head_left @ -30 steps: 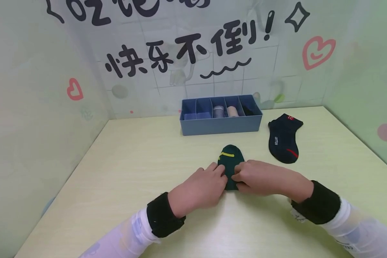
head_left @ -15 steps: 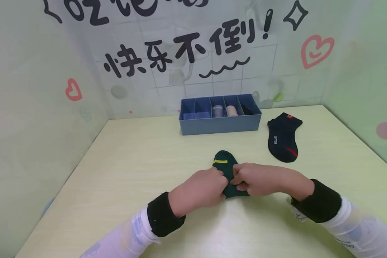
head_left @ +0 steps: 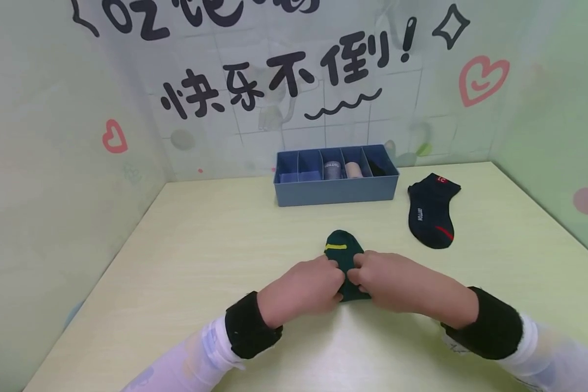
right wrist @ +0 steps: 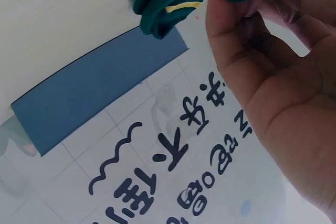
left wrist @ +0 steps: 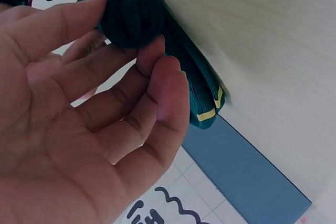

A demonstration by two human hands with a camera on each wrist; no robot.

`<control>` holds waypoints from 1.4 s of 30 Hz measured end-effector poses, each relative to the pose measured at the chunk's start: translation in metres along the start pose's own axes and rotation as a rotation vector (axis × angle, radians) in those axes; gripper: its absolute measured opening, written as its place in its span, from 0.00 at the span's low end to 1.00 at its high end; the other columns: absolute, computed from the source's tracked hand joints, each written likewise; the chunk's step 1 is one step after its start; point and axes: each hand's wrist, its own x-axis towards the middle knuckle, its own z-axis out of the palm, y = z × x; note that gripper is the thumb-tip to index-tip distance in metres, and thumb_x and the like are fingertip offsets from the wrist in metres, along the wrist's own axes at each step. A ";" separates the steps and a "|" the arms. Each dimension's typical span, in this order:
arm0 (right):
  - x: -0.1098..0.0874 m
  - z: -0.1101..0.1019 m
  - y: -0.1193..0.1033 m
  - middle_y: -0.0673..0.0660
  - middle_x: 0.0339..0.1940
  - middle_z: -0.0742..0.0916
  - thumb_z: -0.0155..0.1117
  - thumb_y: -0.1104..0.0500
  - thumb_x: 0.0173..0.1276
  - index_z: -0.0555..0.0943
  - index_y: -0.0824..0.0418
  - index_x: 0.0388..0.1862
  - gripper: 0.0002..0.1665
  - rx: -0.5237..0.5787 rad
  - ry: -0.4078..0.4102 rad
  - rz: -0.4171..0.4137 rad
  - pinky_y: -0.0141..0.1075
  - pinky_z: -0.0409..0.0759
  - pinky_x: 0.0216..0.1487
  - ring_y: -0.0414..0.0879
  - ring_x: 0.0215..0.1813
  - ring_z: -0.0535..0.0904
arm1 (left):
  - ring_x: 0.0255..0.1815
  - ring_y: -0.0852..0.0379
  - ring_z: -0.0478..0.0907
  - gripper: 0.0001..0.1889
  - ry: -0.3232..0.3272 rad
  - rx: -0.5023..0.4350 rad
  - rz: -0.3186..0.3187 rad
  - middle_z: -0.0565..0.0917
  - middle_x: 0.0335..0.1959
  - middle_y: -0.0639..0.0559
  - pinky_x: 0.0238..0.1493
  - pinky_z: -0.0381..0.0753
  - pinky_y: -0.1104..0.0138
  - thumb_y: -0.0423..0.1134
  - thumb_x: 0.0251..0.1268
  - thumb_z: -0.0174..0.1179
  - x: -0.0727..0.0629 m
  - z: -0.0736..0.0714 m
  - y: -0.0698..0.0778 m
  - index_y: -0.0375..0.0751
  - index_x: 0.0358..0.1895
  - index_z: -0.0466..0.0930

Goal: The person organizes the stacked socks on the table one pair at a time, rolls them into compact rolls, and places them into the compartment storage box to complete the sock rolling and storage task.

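A dark green sock [head_left: 342,256] with a yellow stripe lies on the table, its toe pointing away from me. Its near end is wound into a thick roll [left wrist: 131,17], seen end-on in the left wrist view. My left hand [head_left: 304,286] holds the roll from the left, thumb on one side and curled fingers on the other. From the right, my right hand [head_left: 402,280] pinches the same sock, its fingertips close to the left ones. In the right wrist view the flat striped part [right wrist: 168,3] extends beyond the fingers.
Behind the sock stands a blue divided box [head_left: 335,193] with a greyish roll [head_left: 332,170], a pale pink roll [head_left: 354,170] and something black in its compartments. A flat navy sock [head_left: 430,212] with red marks lies to the right. Walls border the table.
The green sock has shifted slightly toward me and left, and its toe has tilted left. My right hand has turned and drawn in at the sock's right side. Box and navy sock stay put.
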 end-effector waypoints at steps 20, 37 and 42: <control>0.004 0.011 -0.003 0.49 0.26 0.78 0.79 0.59 0.58 0.85 0.59 0.30 0.09 -0.155 0.129 -0.078 0.32 0.78 0.32 0.41 0.30 0.70 | 0.41 0.57 0.73 0.10 -0.014 0.005 -0.040 0.83 0.48 0.50 0.35 0.84 0.66 0.46 0.76 0.63 0.002 0.003 -0.002 0.45 0.46 0.89; 0.011 0.010 0.018 0.48 0.28 0.78 0.66 0.64 0.70 0.87 0.60 0.36 0.04 0.190 -0.007 -0.005 0.32 0.78 0.39 0.39 0.31 0.71 | 0.44 0.55 0.79 0.13 0.051 0.015 -0.057 0.85 0.49 0.50 0.38 0.86 0.65 0.46 0.77 0.63 0.004 0.003 -0.002 0.43 0.54 0.81; 0.012 0.012 0.022 0.48 0.29 0.78 0.65 0.64 0.72 0.87 0.62 0.40 0.04 0.237 -0.025 0.011 0.33 0.75 0.38 0.40 0.32 0.70 | 0.47 0.55 0.79 0.16 0.074 0.060 -0.032 0.84 0.51 0.49 0.42 0.87 0.65 0.50 0.76 0.65 0.004 0.005 -0.002 0.43 0.55 0.83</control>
